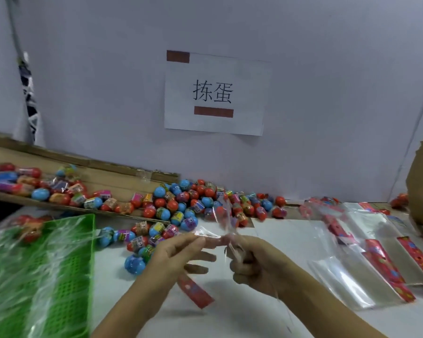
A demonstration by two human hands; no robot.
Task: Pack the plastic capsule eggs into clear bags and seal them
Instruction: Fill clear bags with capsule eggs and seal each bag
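Head view: both hands meet at centre, the left hand (181,250) and right hand (252,262) each pinching a clear bag (220,220), apparently to open its mouth. Capsule eggs (181,206) lie heaped just beyond, within reach for filling.

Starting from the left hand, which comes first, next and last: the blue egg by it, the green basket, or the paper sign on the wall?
1. Blue egg, just left of the left hand.
2. Green basket, farther left.
3. Paper sign, up on the back wall.
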